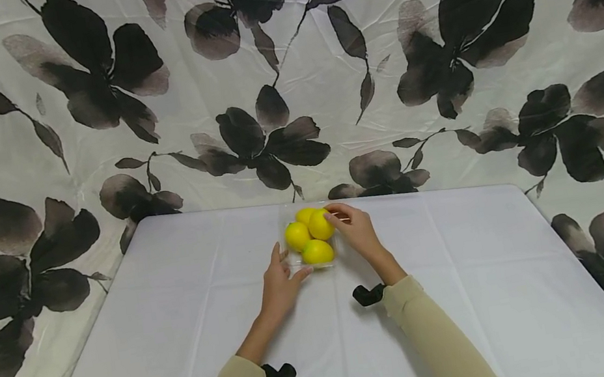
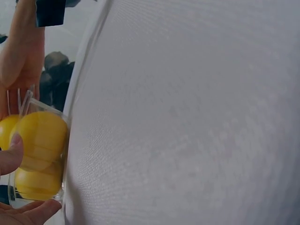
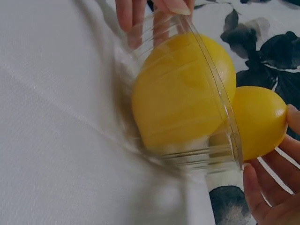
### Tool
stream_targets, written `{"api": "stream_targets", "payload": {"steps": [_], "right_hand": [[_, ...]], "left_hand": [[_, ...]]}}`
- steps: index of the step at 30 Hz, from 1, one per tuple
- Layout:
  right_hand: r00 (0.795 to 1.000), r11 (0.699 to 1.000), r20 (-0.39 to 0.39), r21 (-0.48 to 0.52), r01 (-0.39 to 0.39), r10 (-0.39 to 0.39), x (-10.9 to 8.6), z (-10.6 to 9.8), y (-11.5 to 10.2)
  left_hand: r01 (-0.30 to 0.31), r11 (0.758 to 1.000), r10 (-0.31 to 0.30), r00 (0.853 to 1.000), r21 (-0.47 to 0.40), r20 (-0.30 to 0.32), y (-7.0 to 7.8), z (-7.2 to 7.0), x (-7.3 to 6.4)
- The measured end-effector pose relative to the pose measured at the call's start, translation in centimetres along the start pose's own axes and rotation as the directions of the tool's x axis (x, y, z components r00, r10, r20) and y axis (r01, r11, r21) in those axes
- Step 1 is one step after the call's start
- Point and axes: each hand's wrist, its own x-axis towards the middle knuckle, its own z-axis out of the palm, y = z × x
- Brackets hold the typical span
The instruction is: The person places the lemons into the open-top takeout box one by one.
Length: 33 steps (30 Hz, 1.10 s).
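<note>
Several yellow lemons (image 1: 317, 252) sit in a clear plastic container (image 3: 197, 164) near the far edge of the table. My left hand (image 1: 279, 289) grips the container at its near left corner, thumb along the front rim and fingers at the left side. At the far right of the container, my right hand (image 1: 361, 233) holds one lemon (image 3: 261, 123) with its thumb and fingers. That lemon stands above the container's rim in the right wrist view. Through the clear wall another lemon (image 3: 173, 103) shows in front of it.
A white cloth covers the table (image 1: 179, 313). Just behind its far edge hangs a pale curtain (image 1: 356, 81) with dark flowers. Black devices (image 1: 280, 376) are worn at both wrists, beside the beige sleeves (image 1: 444, 337).
</note>
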Motion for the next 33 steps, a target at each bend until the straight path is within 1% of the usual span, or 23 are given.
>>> {"api": "stream_targets", "payload": {"steps": [5,9,12,18,23,29,33], "right_hand": [[1.000,1.000,0.011,-0.005,-0.011,0.011,0.0,-0.2,0.0],[1.000,1.000,-0.015,0.009,-0.010,0.010,0.0,0.0,0.1],[0.999,1.000,-0.033,0.014,0.006,-0.005,0.0,0.4,0.1],[0.997,1.000,-0.079,-0.006,0.016,-0.016,-0.3,1.0,0.5],[0.995,1.000,-0.097,-0.016,0.023,-0.025,-0.5,1.4,1.1],[0.991,0.996,-0.100,-0.019,0.083,-0.085,-0.6,1.4,1.4],[0.985,0.993,-0.127,0.000,0.118,-0.117,-0.8,1.2,1.4]], "left_hand": [[0.009,1.000,-0.009,1.000,-0.002,0.003,0.2,0.0,0.0],[-0.001,1.000,0.001,1.000,-0.003,0.000,0.0,0.0,0.0],[-0.005,1.000,0.005,1.000,0.002,-0.005,-0.2,0.0,0.0],[-0.020,1.000,0.020,1.000,0.003,0.003,-0.2,0.0,-0.1],[-0.026,1.000,0.026,1.000,0.001,0.009,-0.2,0.0,-0.2],[-0.026,1.000,0.026,1.000,0.014,0.001,0.1,-0.1,-0.3],[-0.031,0.999,0.031,0.999,0.015,0.011,0.3,-0.2,-0.2]]}}
